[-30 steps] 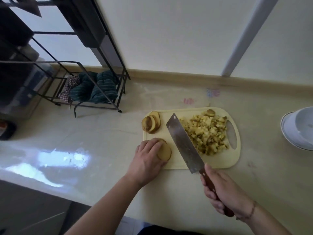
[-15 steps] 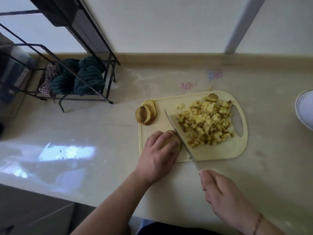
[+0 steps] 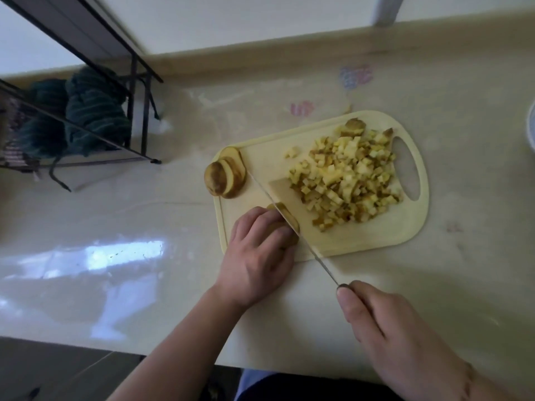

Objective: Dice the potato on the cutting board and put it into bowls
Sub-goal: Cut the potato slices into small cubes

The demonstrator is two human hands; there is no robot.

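A pale yellow cutting board (image 3: 376,244) lies on the counter. A heap of diced potato (image 3: 347,180) covers its right half. Several round potato slices (image 3: 224,176) lean together at its far left corner. My left hand (image 3: 257,253) holds down a potato piece (image 3: 288,224) at the board's near left corner, fingers curled over it. My right hand (image 3: 399,337) grips the handle of a cleaver (image 3: 289,209), whose blade stands on edge and cuts into that piece right beside my left fingertips. The handle is hidden in my hand.
A black wire rack (image 3: 86,111) with dark green cloths stands at the back left. The rim of a white bowl (image 3: 532,125) shows at the right edge. The counter's front edge runs just below my forearms. A wall borders the counter at the back.
The cleaver turned from lying flat-tilted above the board to standing on edge and came down into the potato piece under my left hand. The view shifted closer to the board.
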